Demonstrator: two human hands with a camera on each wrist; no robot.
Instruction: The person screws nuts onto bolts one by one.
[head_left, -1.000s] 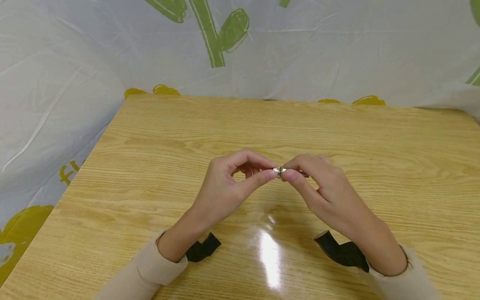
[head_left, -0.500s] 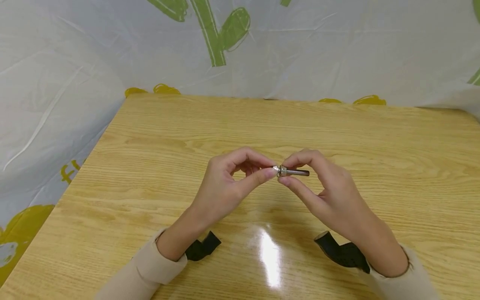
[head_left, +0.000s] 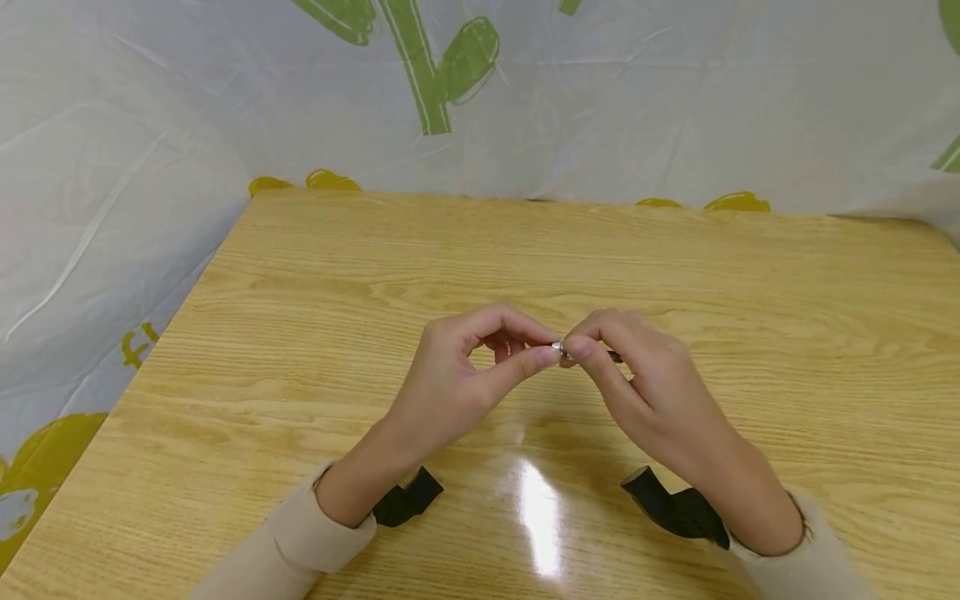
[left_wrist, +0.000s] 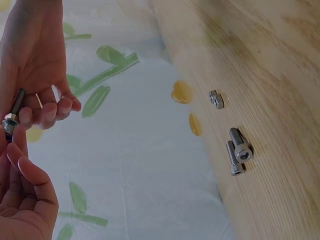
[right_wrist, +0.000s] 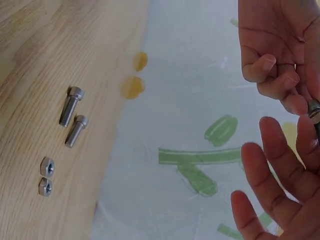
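Close together above the wooden table [head_left: 420, 250], both hands work on a metal bolt [left_wrist: 18, 101] with a nut [left_wrist: 11, 118] on it. My left hand [head_left: 446, 379] pinches the bolt's silver head end between thumb and forefinger in the head view. My right hand [head_left: 660, 383] pinches the nut with thumb and forefinger, which cover most of it there. The dark shank's tip [head_left: 616, 357] sticks out to the right, past those fingers. In the right wrist view the other fingers [right_wrist: 257, 160] of my right hand are spread.
Two socket-head bolts [left_wrist: 243, 151] [left_wrist: 233, 159] lie on the table in the left wrist view. Two nuts [right_wrist: 47, 166] [right_wrist: 45, 187] lie near them in the right wrist view. Black curved pieces [head_left: 408, 497] [head_left: 675, 507] show at both wrists. A flower-printed sheet [head_left: 600, 108] hangs behind the table.
Half a second ago my right fingers stood wider, showing the nut and shank; now they cover the nut, thumb over it, as one second ago. The left hand has shifted slightly right, keeping its pinch.
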